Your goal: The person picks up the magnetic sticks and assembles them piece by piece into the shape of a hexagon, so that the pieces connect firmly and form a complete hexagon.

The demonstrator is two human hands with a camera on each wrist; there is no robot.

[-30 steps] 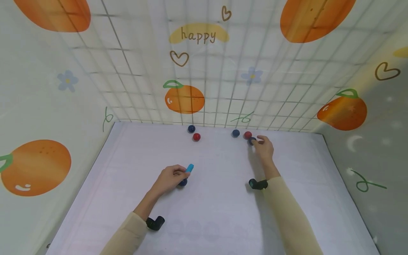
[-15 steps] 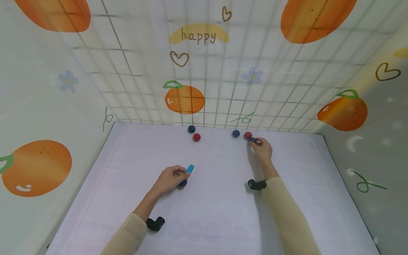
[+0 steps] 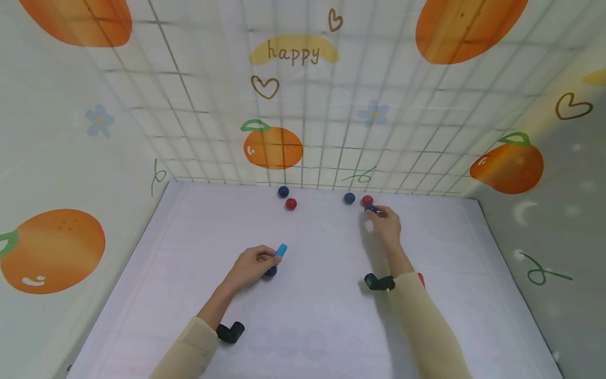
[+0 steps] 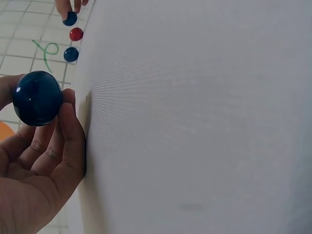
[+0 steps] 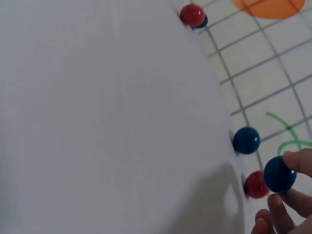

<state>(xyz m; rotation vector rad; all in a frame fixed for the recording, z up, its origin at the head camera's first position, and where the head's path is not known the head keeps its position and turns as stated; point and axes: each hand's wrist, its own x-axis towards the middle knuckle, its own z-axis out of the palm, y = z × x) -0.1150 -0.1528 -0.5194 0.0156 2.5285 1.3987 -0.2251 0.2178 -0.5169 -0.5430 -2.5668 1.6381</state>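
Note:
Near the middle of the table my left hand [image 3: 253, 267] pinches a dark blue ball [image 4: 38, 98] between thumb and fingers. From its fingertips juts a short light-blue piece [image 3: 282, 249]; its kind is unclear. At the back right, my right hand [image 3: 387, 225] pinches another dark blue ball [image 5: 280, 174] by its fingertips. This ball is close in front of a red ball [image 3: 367, 200]; whether they touch I cannot tell. Just left of that red ball lies a dark blue ball [image 3: 349, 198].
Farther left along the back edge, a dark blue ball [image 3: 283, 191] and a red ball [image 3: 291, 203] lie close together. The white table [image 3: 312, 316] meets patterned cloth walls at the back and sides. A small red edge [image 3: 421, 280] shows beside the right sleeve.
My right hand has shifted slightly left with its ball, and its wrist has come a little nearer. A red edge now shows by the right sleeve. The left hand stays in place.

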